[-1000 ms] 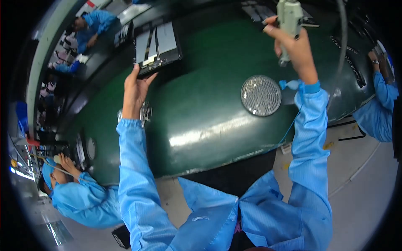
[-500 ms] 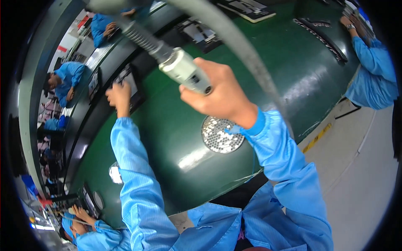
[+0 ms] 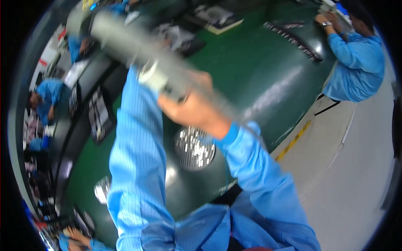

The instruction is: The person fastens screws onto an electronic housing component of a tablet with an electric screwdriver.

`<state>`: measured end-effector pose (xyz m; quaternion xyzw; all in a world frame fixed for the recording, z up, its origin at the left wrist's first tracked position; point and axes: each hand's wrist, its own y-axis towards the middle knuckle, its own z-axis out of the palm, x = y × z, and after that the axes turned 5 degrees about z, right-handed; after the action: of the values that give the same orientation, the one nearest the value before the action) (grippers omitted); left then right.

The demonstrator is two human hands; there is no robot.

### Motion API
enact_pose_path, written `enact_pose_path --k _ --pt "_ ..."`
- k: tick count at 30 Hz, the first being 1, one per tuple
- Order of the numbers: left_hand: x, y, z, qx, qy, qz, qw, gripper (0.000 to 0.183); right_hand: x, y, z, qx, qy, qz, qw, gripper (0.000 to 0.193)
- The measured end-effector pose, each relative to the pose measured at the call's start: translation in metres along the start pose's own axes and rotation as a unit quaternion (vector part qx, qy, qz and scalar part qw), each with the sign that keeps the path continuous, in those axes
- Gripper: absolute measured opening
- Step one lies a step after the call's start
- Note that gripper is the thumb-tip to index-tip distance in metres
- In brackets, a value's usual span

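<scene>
My right hand [image 3: 193, 109] is closed around a pale electric screwdriver [image 3: 154, 78], held above the green table. A thick grey cable, smeared by motion, runs up and left from the tool. My left arm [image 3: 138, 138] stretches forward to the far side. Only a blurred bit of my left hand [image 3: 166, 43] shows behind the cable, close to a dark flat unit [image 3: 181, 37]; its fingers are hidden. Below my right wrist lies a round perforated plate [image 3: 194, 148] with many shiny spots.
More dark flat units lie at the left [image 3: 99, 115] and far back [image 3: 213, 16]. Black strips [image 3: 293, 41] rest at the far right. A small shiny round dish [image 3: 101, 190] sits left of my sleeve. Co-workers in blue sit at right [image 3: 356, 58] and left.
My left hand has moved from the left unit forward and right, to another unit behind the cable. The right hand's screwdriver has shifted left and slightly down in view. The whole view has swung.
</scene>
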<state>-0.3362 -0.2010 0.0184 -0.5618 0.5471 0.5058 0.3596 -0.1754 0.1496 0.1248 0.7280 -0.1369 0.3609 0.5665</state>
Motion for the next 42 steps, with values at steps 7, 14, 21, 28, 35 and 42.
enact_pose_path --k 7,14,21,28,35,42 --pt "-0.115 -0.061 0.055 -0.114 -0.077 0.062 0.989 0.019 -0.019 -0.003 -0.034 0.081 0.143 0.123 0.979 0.014" --pt "-0.195 -0.359 0.044 -0.321 0.063 0.003 0.945 0.035 0.014 -0.025 -0.024 0.249 0.235 0.177 0.923 0.023" --pt "-0.160 -0.539 0.147 -0.414 -0.079 -0.169 0.891 0.054 0.016 -0.049 -0.014 0.228 0.250 0.210 0.917 0.021" --pt "-0.164 -0.546 0.204 -0.454 0.028 -0.188 0.871 0.051 0.003 -0.054 -0.009 0.190 0.251 0.226 0.922 0.024" --pt "-0.149 -0.547 0.210 -0.408 0.242 -0.182 0.861 0.045 -0.001 -0.056 -0.005 0.205 0.243 0.225 0.921 0.022" --pt "-0.152 -0.545 0.209 -0.423 0.249 -0.186 0.851 0.043 0.002 -0.056 0.001 0.198 0.250 0.227 0.920 0.020"
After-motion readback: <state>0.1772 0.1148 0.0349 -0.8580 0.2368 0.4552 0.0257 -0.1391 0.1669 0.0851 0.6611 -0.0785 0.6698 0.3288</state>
